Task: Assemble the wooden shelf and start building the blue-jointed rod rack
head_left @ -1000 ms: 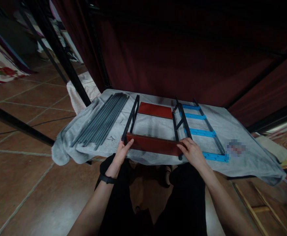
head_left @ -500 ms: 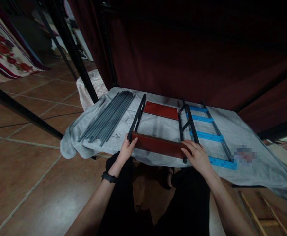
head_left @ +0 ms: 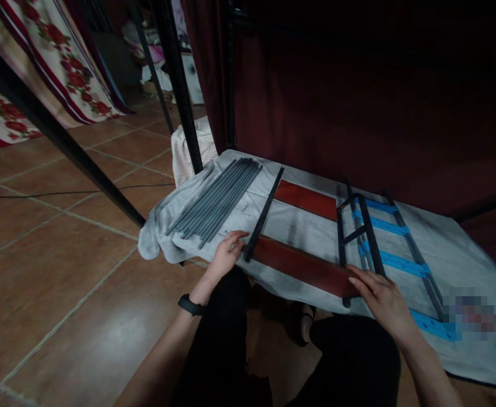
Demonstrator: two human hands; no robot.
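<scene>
A black metal frame joined by reddish-brown boards lies on the grey cloth. My right hand (head_left: 381, 297) grips the right end of the near board (head_left: 301, 265), thumb on its face and fingers over its top edge. The right side piece (head_left: 370, 237) of the frame stands just beyond those fingers. Close to the near end of the left black bar (head_left: 264, 215), my left hand (head_left: 228, 251) is open, its fingers stretched out and nothing visible in them. Small screws (head_left: 246, 211) lie on the cloth beyond that hand. The far board (head_left: 307, 199) lies flat between the side pieces.
Several grey metal tubes (head_left: 218, 198) lie bundled at the left of the cloth (head_left: 455, 243). Blue slatted pieces with dark bars (head_left: 404, 263) lie to the right. Black posts (head_left: 180, 85) rise at the left, and a dark red curtain (head_left: 336, 102) hangs behind.
My left hand has let go of the frame's near left corner and moved slightly outward. The left bar now looks lower and flatter. The view has turned left; my right hand stays on the board.
</scene>
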